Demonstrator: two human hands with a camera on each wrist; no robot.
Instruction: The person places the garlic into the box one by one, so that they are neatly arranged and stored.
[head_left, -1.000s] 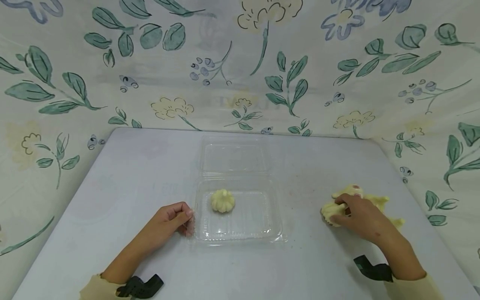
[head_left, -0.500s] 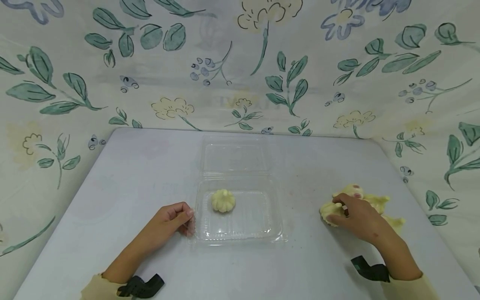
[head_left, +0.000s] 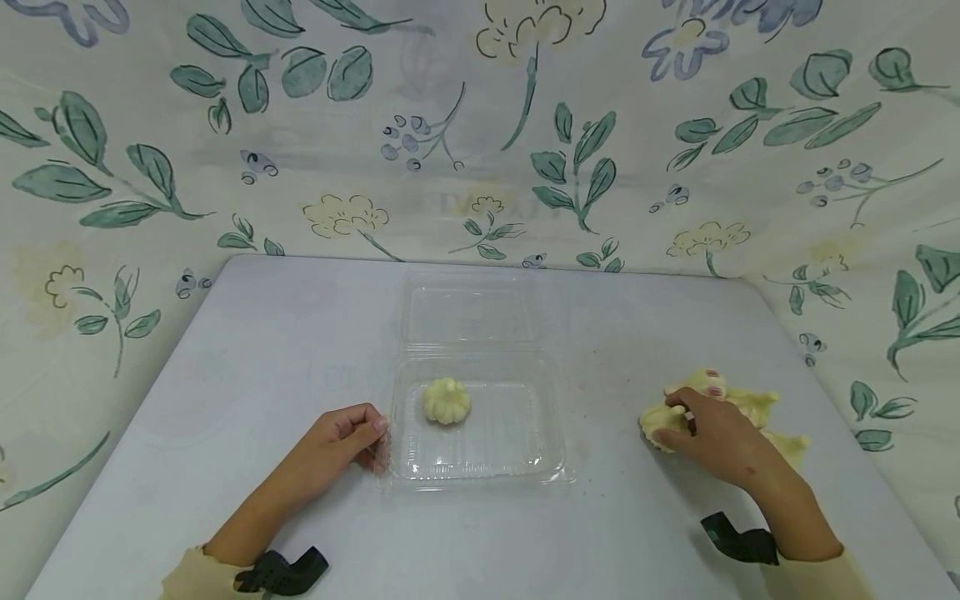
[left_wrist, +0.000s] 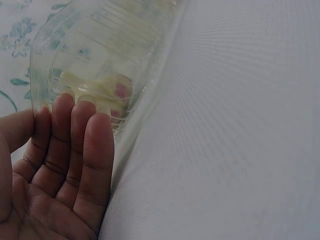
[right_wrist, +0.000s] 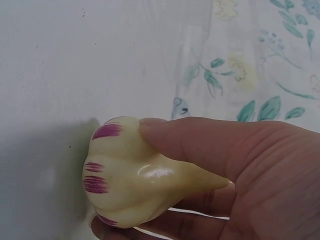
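Observation:
A clear plastic clamshell container (head_left: pixel 510 425) lies unfolded on the white table, its lid (head_left: pixel 472 315) toward the back. One pale yellow garlic bulb (head_left: pixel 447 403) sits inside, left of centre. My left hand (head_left: pixel 341 442) pinches the container's left rim between thumb and fingers; the left wrist view has the fingertips against the clear wall (left_wrist: pixel 115 30). Over to the right, my right hand (head_left: pixel 723 442) grips another garlic bulb (right_wrist: pixel 130 175), purple-streaked at one end, its tapered neck toward the palm. Thumb and fingers lie on opposite sides of it.
Several more garlic bulbs (head_left: pixel 756 405) lie bunched beyond and beside the right hand, partly hidden by it. A flower-printed cloth (head_left: pixel 450 167) hangs behind the white table (head_left: pixel 285 333). Black straps (head_left: pixel 738 540) show at both wrists.
Over the second, my right hand has shifted slightly left with the garlic bulb, then stayed nearly still. My left hand and the container have not moved.

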